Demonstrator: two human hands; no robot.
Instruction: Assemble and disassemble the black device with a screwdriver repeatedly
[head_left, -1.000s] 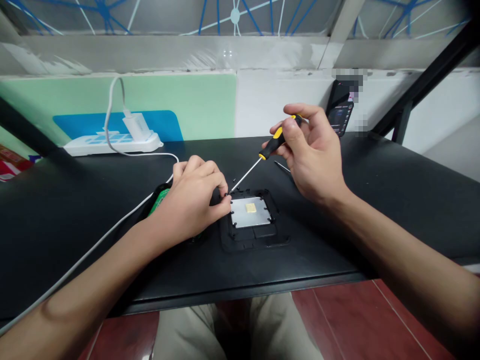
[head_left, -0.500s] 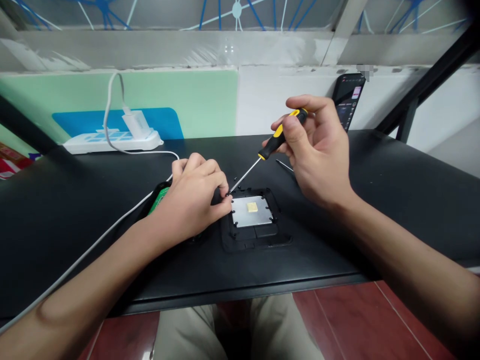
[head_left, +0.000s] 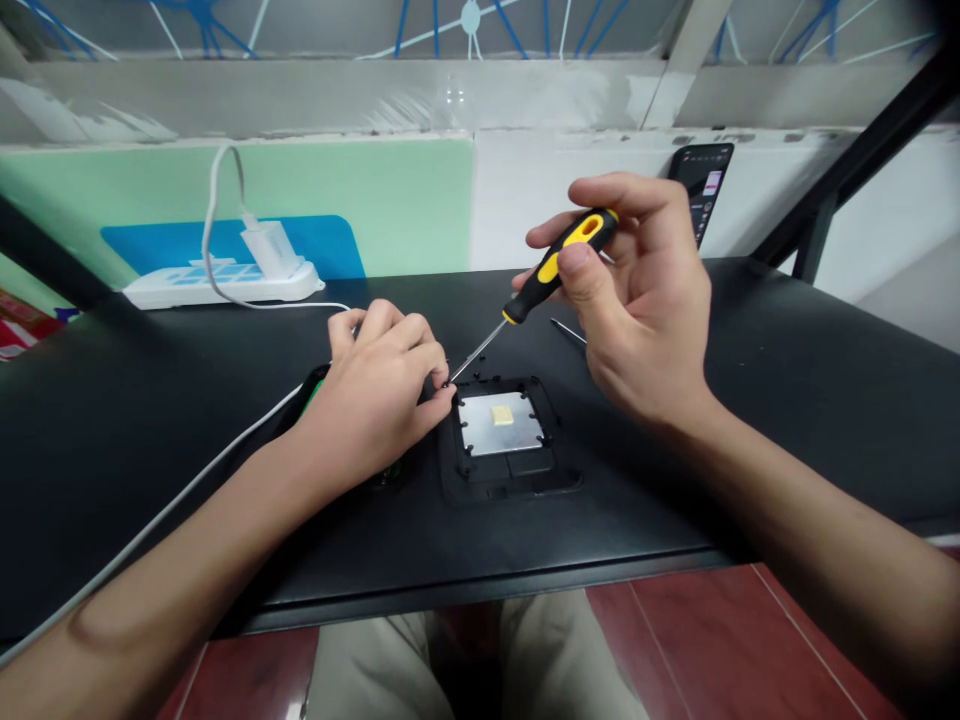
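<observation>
My right hand [head_left: 637, 280] grips the black and yellow handle of a screwdriver [head_left: 562, 262], its shaft slanting down to the left. The tip meets the thumb and forefinger of my left hand [head_left: 382, 390], which are pinched around a tiny dark piece, perhaps a screw, mostly hidden. Just right of those fingers lies a square black plastic cover [head_left: 517, 490] with a silver metal plate [head_left: 487, 437] and a pale yellow pad [head_left: 502, 415] on it. Several small dark screws [head_left: 480, 366] rest behind the cover. Beneath my left hand, a green circuit board [head_left: 311, 388] in a dark casing is largely covered.
A white power strip [head_left: 217, 288] with a plugged-in charger [head_left: 271, 248] stands at the back left; its white cable [head_left: 217, 465] runs forward across the black table [head_left: 787, 380]. A phone [head_left: 705, 190] leans on the wall. A thin metal rod [head_left: 568, 331] lies near my right hand.
The screwdriver tip and my left fingers have shifted slightly left, away from the metal plate's corner. The screwdriver handle has turned in my right hand, showing more yellow.
</observation>
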